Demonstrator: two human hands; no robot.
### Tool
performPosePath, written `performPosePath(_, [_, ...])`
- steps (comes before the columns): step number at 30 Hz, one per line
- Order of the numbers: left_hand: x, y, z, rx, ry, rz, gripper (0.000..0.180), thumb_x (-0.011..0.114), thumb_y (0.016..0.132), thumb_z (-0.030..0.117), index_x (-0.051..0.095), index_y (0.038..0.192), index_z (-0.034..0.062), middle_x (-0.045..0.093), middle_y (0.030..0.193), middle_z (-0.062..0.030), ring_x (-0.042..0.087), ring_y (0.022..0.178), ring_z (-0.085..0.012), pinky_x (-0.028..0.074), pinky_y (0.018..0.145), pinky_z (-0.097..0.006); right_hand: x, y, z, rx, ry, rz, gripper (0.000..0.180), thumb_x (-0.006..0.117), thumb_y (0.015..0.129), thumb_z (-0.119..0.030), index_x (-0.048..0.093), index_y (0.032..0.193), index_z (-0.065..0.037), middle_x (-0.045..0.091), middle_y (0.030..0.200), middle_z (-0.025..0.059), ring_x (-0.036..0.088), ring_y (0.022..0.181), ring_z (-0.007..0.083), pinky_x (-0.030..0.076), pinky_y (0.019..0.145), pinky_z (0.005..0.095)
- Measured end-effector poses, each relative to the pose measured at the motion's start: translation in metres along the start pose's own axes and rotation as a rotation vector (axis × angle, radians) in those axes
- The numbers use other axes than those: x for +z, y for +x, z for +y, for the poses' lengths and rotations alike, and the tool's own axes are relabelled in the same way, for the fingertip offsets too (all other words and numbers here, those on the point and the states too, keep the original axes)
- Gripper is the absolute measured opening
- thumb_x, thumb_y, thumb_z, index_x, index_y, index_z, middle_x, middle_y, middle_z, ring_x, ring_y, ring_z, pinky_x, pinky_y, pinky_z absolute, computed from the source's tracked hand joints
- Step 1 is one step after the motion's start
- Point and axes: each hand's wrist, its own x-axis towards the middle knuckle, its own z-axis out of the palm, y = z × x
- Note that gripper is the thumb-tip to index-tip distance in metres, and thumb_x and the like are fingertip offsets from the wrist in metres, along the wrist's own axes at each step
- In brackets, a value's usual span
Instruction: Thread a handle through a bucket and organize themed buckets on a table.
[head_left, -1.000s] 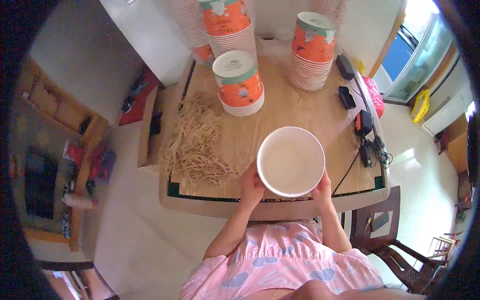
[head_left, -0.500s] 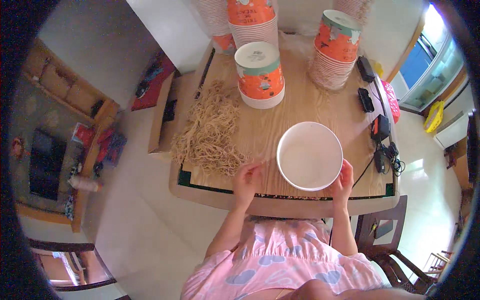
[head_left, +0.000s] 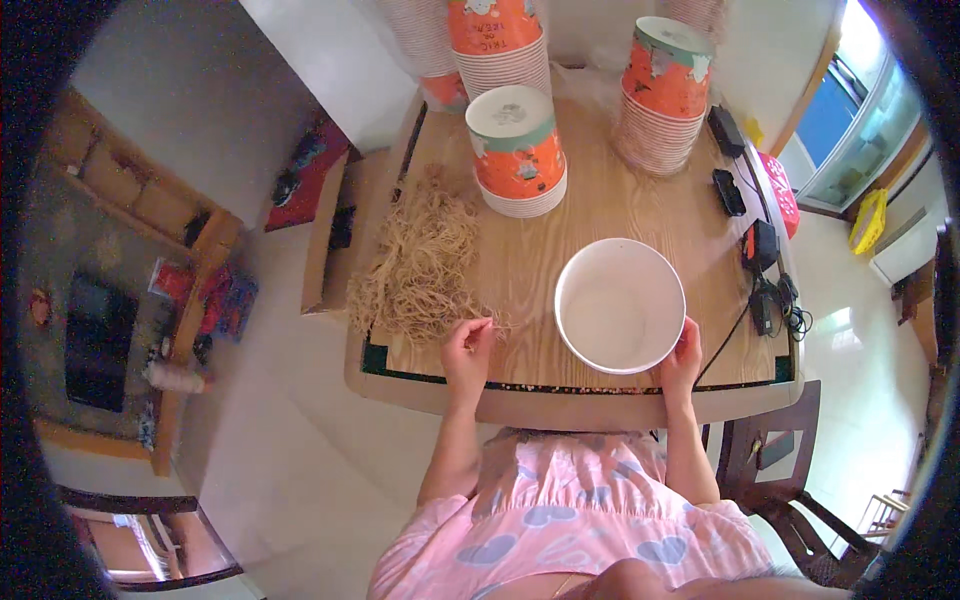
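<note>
A white paper bucket (head_left: 610, 318) stands mouth up near the table's front edge, and only its pale inside shows. My right hand (head_left: 684, 358) is closed on the bucket's right side, with some fingers hidden behind the rim. To the left lies a loose, tangled heap of tan paper twine (head_left: 420, 265). My left hand (head_left: 467, 360) is at the heap's near right edge, its thumb and fingers pinched together. Thin strands show beside those fingertips, but I cannot make out what is between them.
A short upside-down stack of orange and green printed buckets (head_left: 518, 160) stands behind the heap. Taller bucket stacks (head_left: 665, 95) are at the back. Black adapters and cables (head_left: 765, 295) line the right edge. A dark chair (head_left: 770, 460) stands at right, an open cardboard box (head_left: 335, 235) at left.
My left hand has moved left, away from the bucket to the twine heap, and its fingers have come together. My right hand stays at the bucket's right side.
</note>
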Motion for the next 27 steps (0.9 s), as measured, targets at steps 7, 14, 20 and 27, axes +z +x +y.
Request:
performPosePath(7, [0.001,-0.003,-0.007,0.049,0.021,-0.048,0.010,0.062,0.082,0.004,0.065,0.091,0.0019,0.060,0.080,-0.0056,0.054,0.066,-0.0110,0.044,0.061,-0.023,0.007,-0.002,-0.001,-0.031,-0.046,0.019,0.018,0.049,0.091,-0.005,0.053,0.108,-0.001,0.060,0.097,0.0062,0.057,0.090,0.0133,0.046,0.080,0.0266])
performPosePath(14, [0.000,0.025,0.002,-0.037,0.091,-0.040,0.010,0.062,0.082,0.008,0.064,0.089,0.0007,0.060,0.079,-0.0077,0.057,0.070,-0.0158,0.046,0.063,-0.027,0.005,-0.001,-0.002,-0.002,-0.102,0.020,0.016,0.052,0.087,-0.001,0.056,0.103,-0.001,0.061,0.093,0.0051,0.057,0.087,0.0123,0.046,0.077,0.0252])
performPosePath(20, [0.021,0.109,-0.029,0.171,0.479,-0.039,0.010,0.060,0.080,0.012,0.066,0.083,0.0043,0.060,0.091,-0.0096,0.054,0.090,-0.0280,0.045,0.077,-0.037,0.009,-0.002,-0.010,-0.099,-0.176,0.006,0.019,0.055,0.083,0.002,0.057,0.101,-0.001,0.060,0.090,0.0039,0.056,0.081,0.0118,0.046,0.073,0.0247])
performPosePath(27, [0.045,0.180,-0.019,0.574,1.262,-0.411,0.012,0.058,0.075,0.009,0.068,0.079,0.0043,0.061,0.096,-0.0081,0.049,0.104,-0.0271,0.043,0.086,-0.040,0.004,-0.001,-0.007,-0.036,-0.257,0.023,0.018,0.056,0.081,0.000,0.058,0.099,-0.002,0.057,0.083,0.0038,0.053,0.073,0.0108,0.045,0.067,0.0244])
